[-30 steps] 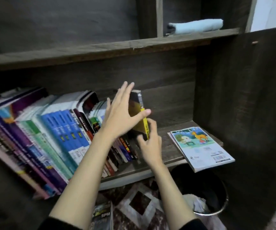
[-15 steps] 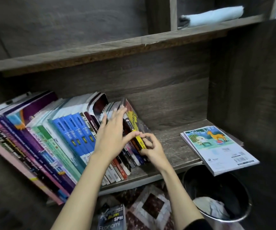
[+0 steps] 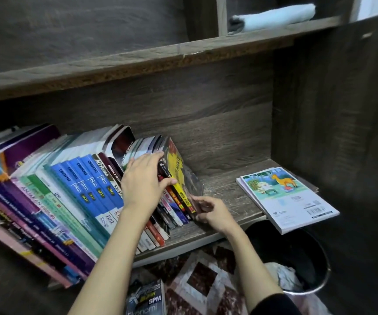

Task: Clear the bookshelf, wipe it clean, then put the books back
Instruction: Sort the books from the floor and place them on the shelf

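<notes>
Shelf (image 3: 224, 194) holds a leaning row of books (image 3: 81, 189): your left hand (image 3: 145, 180), fingers flat, braces it; your right hand (image 3: 215, 212) pinches the yellow book (image 3: 176, 169) to seat it

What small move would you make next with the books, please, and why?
Probably free the right hand and fetch the flat book: the yellow book already leans on the row under the left hand, while the flat one overhangs the shelf edge above the bin.
</notes>
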